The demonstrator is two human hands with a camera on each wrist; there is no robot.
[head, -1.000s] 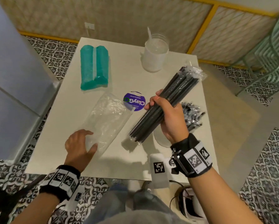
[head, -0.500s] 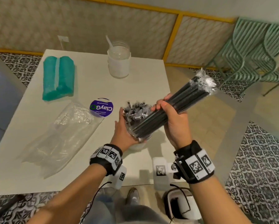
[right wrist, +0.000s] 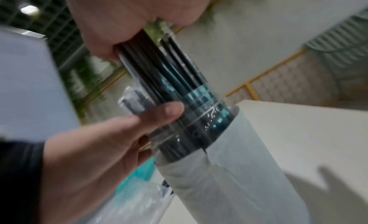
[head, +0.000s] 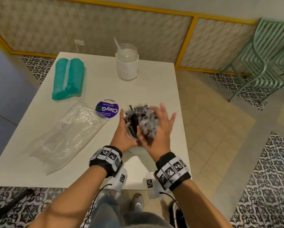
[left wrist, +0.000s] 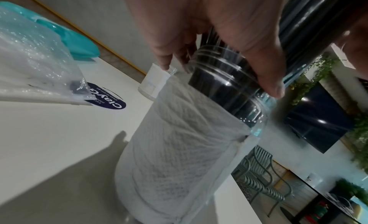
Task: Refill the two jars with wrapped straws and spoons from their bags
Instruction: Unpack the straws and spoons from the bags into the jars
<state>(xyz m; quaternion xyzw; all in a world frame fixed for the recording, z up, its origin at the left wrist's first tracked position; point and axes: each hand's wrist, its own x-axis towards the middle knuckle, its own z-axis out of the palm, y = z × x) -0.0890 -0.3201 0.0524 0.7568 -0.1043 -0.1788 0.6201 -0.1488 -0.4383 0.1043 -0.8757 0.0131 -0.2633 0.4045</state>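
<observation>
The near jar (head: 136, 149), wrapped in white paper, stands by the table's front right edge, packed with black wrapped straws (head: 141, 117). My left hand (head: 124, 129) grips its clear threaded neck; in the left wrist view the fingers (left wrist: 268, 86) curl round the jar (left wrist: 179, 148). My right hand (head: 159, 122) is open, fingers spread, its palm against the straw tops. The right wrist view shows the straws (right wrist: 169, 89) standing in the jar (right wrist: 239, 172). The far jar (head: 127, 65) holds one white spoon (head: 117, 43). A teal packet (head: 68, 79) lies at the back left.
An empty clear plastic bag (head: 67, 135) lies on the white table (head: 154, 89) left of my hands, with a round purple disc (head: 107, 109) beside it. Green metal chairs (head: 269, 60) stand to the right. Patterned floor surrounds the table.
My left hand left the clear bag and took the near jar. The straw bundle went from my right hand into the jar, and that hand let go and opened.
</observation>
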